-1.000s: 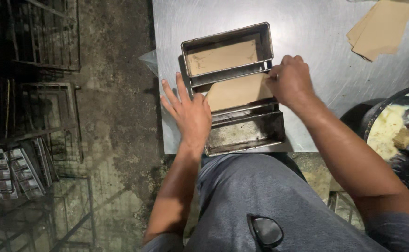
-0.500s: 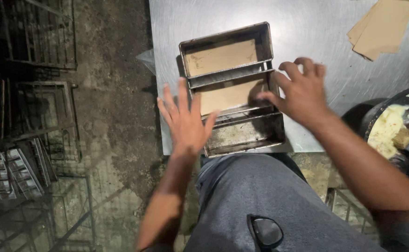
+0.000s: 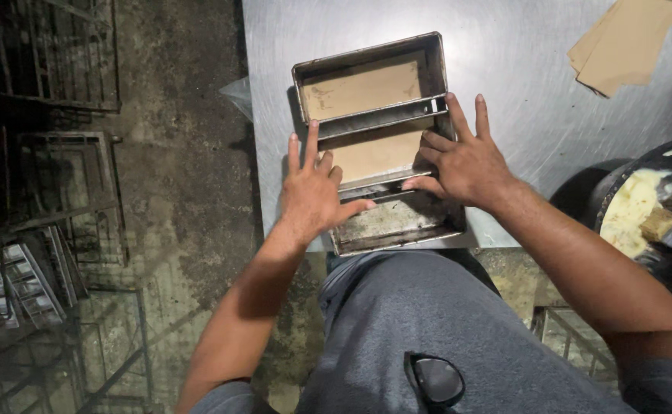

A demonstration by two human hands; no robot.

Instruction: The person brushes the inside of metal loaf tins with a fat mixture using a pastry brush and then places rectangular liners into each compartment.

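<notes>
A strap of three joined metal loaf tins [image 3: 372, 107] lies on a steel table [image 3: 520, 69]. Brown paper lines the far tin and the middle tin [image 3: 378, 153]; the near tin [image 3: 397, 222] shows bare, stained metal. My left hand [image 3: 313, 192] rests on the left side of the tins, fingers spread, thumb across the rim between the middle and near tin. My right hand [image 3: 466, 161] lies on the right side, fingertips reaching into the middle tin onto the paper. Neither hand grips anything.
A stack of brown paper sheets [image 3: 627, 46] lies at the table's far right. A dark round tub holding pale fat and a brush [image 3: 650, 215] stands at the right. Wire racks and more tins [image 3: 22, 284] sit on the concrete floor at left.
Both hands have come down from hovering onto the tins: the left hand moved right onto the left rim, the right hand lowered with its fingers into the middle tin.
</notes>
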